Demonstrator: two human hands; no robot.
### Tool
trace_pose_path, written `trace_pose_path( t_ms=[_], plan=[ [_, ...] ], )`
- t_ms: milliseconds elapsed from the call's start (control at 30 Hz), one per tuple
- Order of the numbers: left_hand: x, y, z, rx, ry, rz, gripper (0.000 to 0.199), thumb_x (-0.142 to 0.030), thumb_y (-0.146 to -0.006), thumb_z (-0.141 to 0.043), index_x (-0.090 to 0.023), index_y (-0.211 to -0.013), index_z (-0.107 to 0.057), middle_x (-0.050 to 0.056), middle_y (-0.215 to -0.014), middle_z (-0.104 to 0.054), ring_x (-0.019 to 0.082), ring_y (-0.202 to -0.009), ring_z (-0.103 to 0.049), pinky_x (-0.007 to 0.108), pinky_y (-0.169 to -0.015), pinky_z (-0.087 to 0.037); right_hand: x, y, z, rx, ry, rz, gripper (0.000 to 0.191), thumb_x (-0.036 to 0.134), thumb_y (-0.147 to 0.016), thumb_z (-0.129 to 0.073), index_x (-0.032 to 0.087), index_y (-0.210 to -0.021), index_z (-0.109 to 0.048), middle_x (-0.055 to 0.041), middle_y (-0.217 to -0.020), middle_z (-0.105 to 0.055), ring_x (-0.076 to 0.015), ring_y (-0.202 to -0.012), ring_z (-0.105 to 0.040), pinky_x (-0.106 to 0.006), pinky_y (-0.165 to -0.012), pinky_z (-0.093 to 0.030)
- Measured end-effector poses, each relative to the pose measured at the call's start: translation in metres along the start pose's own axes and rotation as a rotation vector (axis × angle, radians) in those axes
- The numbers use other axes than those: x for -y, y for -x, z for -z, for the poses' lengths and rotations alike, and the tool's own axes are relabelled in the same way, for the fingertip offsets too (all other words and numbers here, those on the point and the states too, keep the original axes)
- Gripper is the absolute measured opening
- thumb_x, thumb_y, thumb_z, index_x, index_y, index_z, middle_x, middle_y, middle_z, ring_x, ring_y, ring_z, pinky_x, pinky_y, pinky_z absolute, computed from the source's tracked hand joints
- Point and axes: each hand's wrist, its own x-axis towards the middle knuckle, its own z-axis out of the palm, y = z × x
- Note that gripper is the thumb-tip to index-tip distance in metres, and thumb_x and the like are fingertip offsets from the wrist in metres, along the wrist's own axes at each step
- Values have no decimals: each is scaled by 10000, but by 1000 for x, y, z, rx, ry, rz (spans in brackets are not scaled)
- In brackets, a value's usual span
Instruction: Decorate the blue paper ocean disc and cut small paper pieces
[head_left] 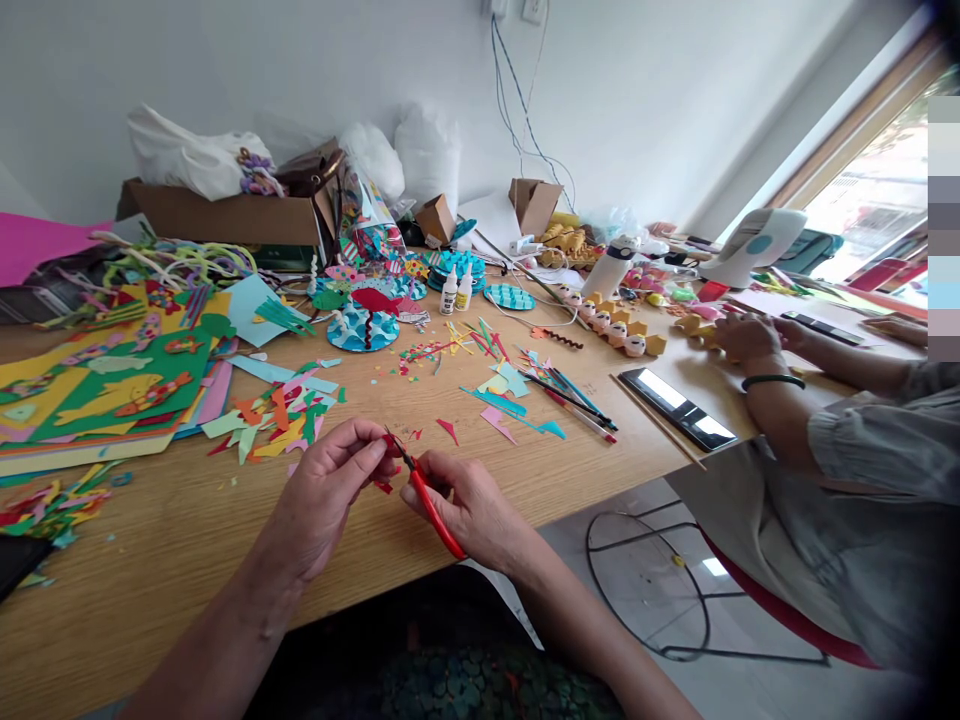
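My right hand (pixel 469 505) grips a pair of scissors with red handles (pixel 435 515), the dark blades angled up to the left. Between the thumb and fingertips of my left hand (pixel 334 485) is a small red paper piece (pixel 389 440), close to the blades; most of it is covered by my fingers. Red paper scraps (pixel 448 431) lie on the wooden table (pixel 225 540) just beyond my hands. Farther back, a red paper fish (pixel 377 299) stands on a twisted dark stem above a blue patterned disc (pixel 363 334).
Coloured paper sheets (pixel 97 390) and cut scraps (pixel 281 410) cover the left side. Two small glue bottles (pixel 448 292) stand mid-table. Pencils (pixel 574 405) and a phone (pixel 679 408) lie to the right, where a co-worker's hands (pixel 750 338) rest near egg-carton pieces (pixel 619 325).
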Motion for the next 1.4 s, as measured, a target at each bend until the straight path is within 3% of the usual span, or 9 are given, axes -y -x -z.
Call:
trace_pose_path(
  t_ms=[667, 900, 1400],
  plan=[
    [0, 0, 1, 2, 10, 7, 114, -284, -695, -692, -182, -725, -651, -23, -671, -654, 98, -638, -588, 205, -638, -480, 1, 2, 0, 1, -108, -50, 365, 440, -815, -535, 183, -604, -386, 68, -553, -297, -62, -518, -269, -199, -463, -217],
    [-1, -2, 2, -31, 28, 30, 153, -287, -645, -727, -178, -714, -644, -17, -677, -667, 104, -631, -599, 215, -634, -491, 2, 2, 1, 17, -84, -67, 385, 478, -814, -527, 183, -606, -393, 66, -555, -312, -65, -520, -277, -199, -468, -232],
    [-3, -2, 5, -44, 25, 12, 134, -279, -677, -708, -174, -721, -637, -23, -675, -666, 89, -628, -596, 194, -636, -488, 1, 1, 1, 33, -8, -55, 394, 480, -831, -511, 179, -601, -405, 69, -536, -325, -62, -503, -291, -205, -467, -222]
  ],
)
